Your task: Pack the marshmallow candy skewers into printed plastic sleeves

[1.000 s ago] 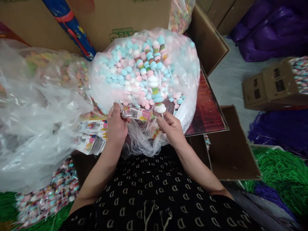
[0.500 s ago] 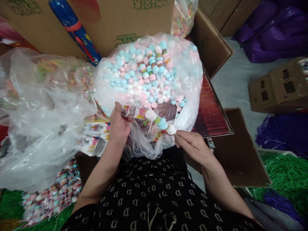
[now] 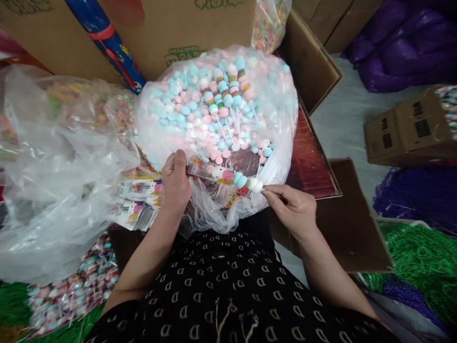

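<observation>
Nearest the camera is a black garment (image 3: 214, 286) with a pale repeated letter print and two cords hanging at its front. To its left, at a low level, lies a heap of wrapped candy sticks (image 3: 76, 288) beside green strands (image 3: 12, 305). The left hand (image 3: 176, 183) has its thumb pressed against the fingers, pinching the left end of a clear printed wrapper (image 3: 223, 175). The right hand (image 3: 293, 207) has thumb and forefinger closed together at the stick end of a candy skewer (image 3: 240, 180). The skewer is between the two hands, slanting down to the right, partly inside the wrapper; blue and white pieces protrude toward the right hand. Flat printed packets (image 3: 141, 209) lie just left of the left wrist. Below the table edge at right is an open carton (image 3: 352, 224). Beyond the hands, a large translucent bag (image 3: 280, 159) holds pink, blue and white candies, with several unwrapped skewers (image 3: 228, 90) lying on top. The bag rests on a dark red table (image 3: 309, 166); crumpled clear plastic (image 3: 67, 166) covers its left side. Farther back, a blue tube (image 3: 112, 47) leans against a cardboard box (image 3: 178, 24). Purple bags (image 3: 410, 52) occupy the far right floor.
</observation>
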Tool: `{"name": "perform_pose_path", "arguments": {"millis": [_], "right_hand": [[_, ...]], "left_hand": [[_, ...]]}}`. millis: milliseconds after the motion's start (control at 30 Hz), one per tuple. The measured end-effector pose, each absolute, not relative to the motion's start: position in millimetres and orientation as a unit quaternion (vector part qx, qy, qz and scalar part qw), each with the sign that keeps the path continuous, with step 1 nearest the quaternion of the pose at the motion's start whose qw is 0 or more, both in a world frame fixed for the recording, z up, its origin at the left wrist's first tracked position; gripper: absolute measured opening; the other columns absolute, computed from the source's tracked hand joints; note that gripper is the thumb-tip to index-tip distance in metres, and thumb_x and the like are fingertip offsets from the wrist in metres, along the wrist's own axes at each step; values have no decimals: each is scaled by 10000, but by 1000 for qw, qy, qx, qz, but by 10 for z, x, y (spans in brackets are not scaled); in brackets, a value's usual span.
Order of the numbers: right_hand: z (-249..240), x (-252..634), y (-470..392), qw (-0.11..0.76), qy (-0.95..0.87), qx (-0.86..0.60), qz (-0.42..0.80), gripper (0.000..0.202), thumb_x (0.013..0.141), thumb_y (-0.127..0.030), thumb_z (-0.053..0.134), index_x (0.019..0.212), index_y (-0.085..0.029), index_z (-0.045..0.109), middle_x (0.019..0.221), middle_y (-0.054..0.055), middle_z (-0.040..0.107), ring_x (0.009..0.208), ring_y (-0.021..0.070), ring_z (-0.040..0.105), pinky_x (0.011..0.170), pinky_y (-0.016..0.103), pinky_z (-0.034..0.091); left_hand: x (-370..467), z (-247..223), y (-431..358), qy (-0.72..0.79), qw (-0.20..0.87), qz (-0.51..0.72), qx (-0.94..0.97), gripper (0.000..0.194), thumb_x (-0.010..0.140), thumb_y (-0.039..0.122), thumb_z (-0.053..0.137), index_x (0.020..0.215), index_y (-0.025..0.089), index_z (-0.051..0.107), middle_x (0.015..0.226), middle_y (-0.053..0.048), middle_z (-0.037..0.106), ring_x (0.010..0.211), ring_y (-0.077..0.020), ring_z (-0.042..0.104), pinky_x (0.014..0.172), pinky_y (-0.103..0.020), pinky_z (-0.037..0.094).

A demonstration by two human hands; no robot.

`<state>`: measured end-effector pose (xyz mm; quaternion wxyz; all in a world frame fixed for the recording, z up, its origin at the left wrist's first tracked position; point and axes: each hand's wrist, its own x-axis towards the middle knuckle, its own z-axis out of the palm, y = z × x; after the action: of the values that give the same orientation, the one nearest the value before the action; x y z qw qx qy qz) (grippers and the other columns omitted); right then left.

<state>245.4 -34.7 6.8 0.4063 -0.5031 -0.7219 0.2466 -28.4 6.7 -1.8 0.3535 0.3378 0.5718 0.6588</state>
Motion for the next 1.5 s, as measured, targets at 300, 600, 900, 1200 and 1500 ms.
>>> {"name": "perform_pose_path", "arguments": {"millis": [300,600,900,1200,1500], "right_hand": [[-124,2356,-359,423,-778,-455,92,178,1000,-235,615,993,-216,792,715,36,746,567,149,605,573,286,457],[-255,2354,-328,431,-806,-406,21,228,1044,-269,587,963,-198,787,602,3,680,540,134,581,573,276,434],[-282,2358,-259,413,-822,-390,20,340,1083,-358,523,917,-187,765,624,10,713,542,127,616,618,257,464],[-186,2374,-297,361,-795,-438,214,331,1060,-366,536,867,-217,760,690,9,762,573,135,683,551,233,472],[-175,2235,-354,414,-621,-493,447,190,909,-348,708,781,-208,709,633,-20,689,565,123,610,581,241,483]], "left_hand": [[-251,-3,37,553,380,659,340,487,881,633,721,673,238,527,557,49,470,434,-92,464,405,-269,389],[-278,-19,49,560,371,656,344,493,870,621,742,670,233,512,534,64,469,415,-80,441,393,-255,371],[-322,-97,43,568,333,657,367,544,883,660,699,661,234,443,556,75,396,450,-86,395,409,-247,358],[-323,-119,9,576,323,643,388,476,950,590,647,679,237,477,540,67,438,445,-94,428,434,-262,351],[-306,-70,-24,599,281,629,408,543,928,663,636,668,231,436,536,79,406,433,-82,407,416,-247,350]]}}
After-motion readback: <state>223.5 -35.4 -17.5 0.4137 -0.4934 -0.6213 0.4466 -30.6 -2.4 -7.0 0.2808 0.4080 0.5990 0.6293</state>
